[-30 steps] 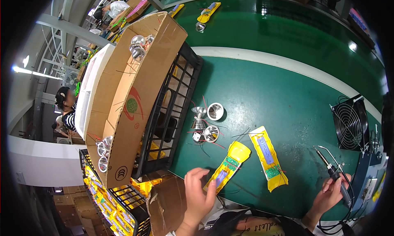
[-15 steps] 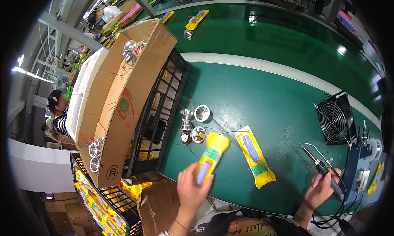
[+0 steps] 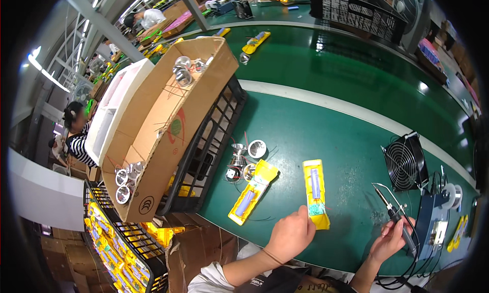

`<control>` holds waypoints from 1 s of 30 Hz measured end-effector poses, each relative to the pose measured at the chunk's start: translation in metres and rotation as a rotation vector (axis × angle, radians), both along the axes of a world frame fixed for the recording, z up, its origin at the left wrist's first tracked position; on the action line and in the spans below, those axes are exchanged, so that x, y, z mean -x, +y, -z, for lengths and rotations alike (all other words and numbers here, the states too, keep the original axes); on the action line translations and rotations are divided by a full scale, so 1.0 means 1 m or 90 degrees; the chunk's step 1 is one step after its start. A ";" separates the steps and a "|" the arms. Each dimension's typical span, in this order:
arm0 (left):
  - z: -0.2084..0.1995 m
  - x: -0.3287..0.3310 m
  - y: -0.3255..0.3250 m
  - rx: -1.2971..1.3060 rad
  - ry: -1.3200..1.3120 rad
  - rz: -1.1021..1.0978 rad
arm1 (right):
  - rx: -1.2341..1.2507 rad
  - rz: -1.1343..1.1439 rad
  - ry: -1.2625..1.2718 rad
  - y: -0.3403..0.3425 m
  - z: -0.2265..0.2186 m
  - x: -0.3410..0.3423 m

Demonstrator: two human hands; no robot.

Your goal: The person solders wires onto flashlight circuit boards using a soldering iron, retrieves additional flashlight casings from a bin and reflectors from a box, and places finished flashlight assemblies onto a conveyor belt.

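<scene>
My right hand (image 3: 389,240) is wrapped around a soldering iron (image 3: 396,216), whose tip points up and left, with a thin bent metal tube alongside. My left hand (image 3: 291,234) is closed, its fingertips at the lower left edge of a yellow plastic housing (image 3: 307,183). Inside that housing lie a purple battery cell (image 3: 315,184) and a green circuit board (image 3: 317,209). Left of it, another yellow housing (image 3: 234,216) lies tilted on the bench, holding a purple cell too. Several shiny reflector cups (image 3: 257,149) with thin wires are grouped beyond it.
A cardboard tray (image 3: 178,125) with reflectors rests on a black crate (image 3: 219,125) at left. Below it a black basket (image 3: 122,227) is full of yellow housings. At right are a small fan (image 3: 405,163), a blue box (image 3: 433,216) and a solder spool (image 3: 452,196).
My left hand has let go of the left housing, now lying on the bench, and moved right to the other one. My right hand still holds the soldering iron. The view has shifted slightly.
</scene>
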State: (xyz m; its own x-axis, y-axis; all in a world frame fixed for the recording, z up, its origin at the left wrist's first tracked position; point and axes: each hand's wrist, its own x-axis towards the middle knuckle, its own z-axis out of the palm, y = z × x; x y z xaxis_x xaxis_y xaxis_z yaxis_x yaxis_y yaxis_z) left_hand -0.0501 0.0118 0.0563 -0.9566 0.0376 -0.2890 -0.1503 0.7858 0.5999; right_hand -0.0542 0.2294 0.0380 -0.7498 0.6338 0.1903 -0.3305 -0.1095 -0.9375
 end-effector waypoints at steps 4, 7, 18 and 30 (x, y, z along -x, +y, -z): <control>0.005 0.012 -0.019 0.044 0.101 0.037 | 0.005 0.053 -0.009 -0.006 -0.006 0.003; 0.000 0.012 -0.041 0.127 0.230 0.126 | -0.003 0.033 -0.011 -0.002 -0.002 -0.001; -0.029 0.055 -0.091 0.120 0.432 -0.130 | -0.002 0.028 -0.034 -0.003 -0.002 0.000; -0.027 0.135 -0.112 0.329 0.063 0.023 | 0.013 0.030 -0.065 -0.003 -0.005 -0.002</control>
State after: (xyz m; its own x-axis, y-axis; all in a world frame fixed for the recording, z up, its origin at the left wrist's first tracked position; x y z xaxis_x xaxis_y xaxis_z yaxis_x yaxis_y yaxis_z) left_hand -0.1851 -0.1006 0.0831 -0.9809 -0.0531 -0.1871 -0.0805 0.9866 0.1419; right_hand -0.0525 0.2266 0.0429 -0.7343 0.6713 0.1009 -0.2381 -0.1155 -0.9643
